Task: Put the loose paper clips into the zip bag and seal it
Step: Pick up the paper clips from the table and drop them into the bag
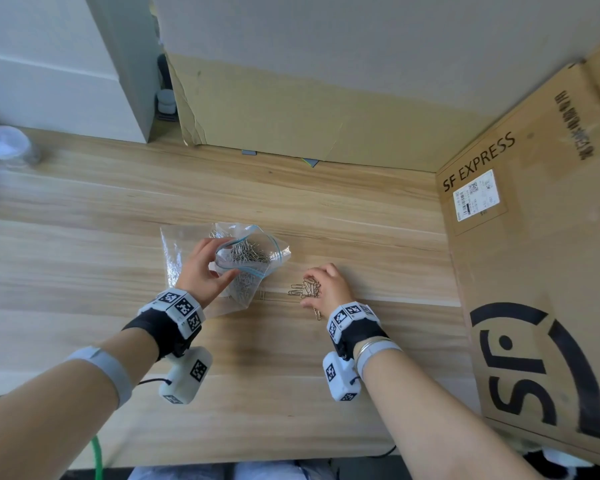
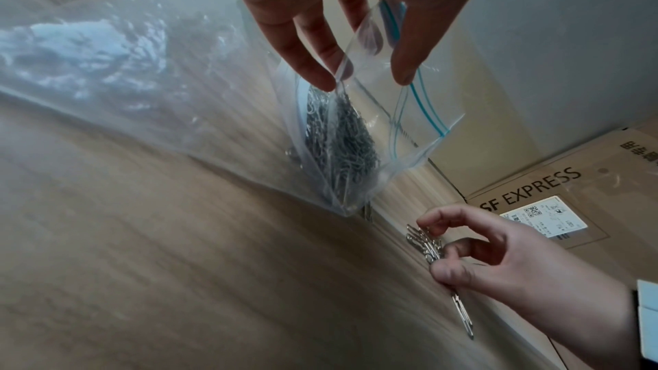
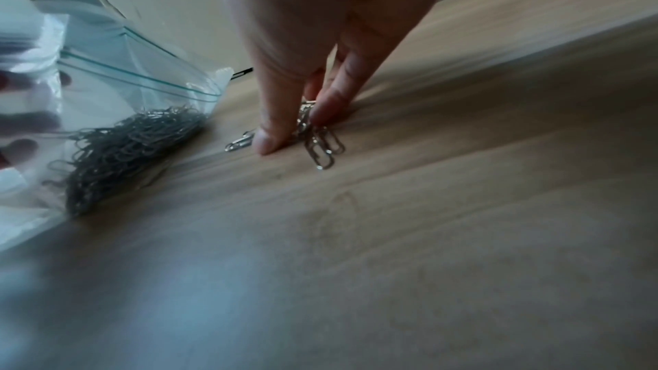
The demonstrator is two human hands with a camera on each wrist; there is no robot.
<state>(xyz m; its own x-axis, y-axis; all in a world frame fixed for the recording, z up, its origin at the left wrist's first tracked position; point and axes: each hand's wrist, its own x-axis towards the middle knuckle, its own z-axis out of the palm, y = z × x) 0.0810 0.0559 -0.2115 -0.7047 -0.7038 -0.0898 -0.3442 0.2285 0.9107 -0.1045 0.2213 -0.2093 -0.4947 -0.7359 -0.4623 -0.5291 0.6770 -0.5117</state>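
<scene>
left hand pinching zip bag mouth, right hand pinching loose paper clips, cardboard box beside

Packing spot: shipping cartons, wooden desk

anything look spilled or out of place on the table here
Yes. Loose paper clips lie scattered on the wooden table, outside the zip bag. The right hand is pinching a cluster; a few lie apart. The left hand holds the bag's mouth open, unsealed.
</scene>
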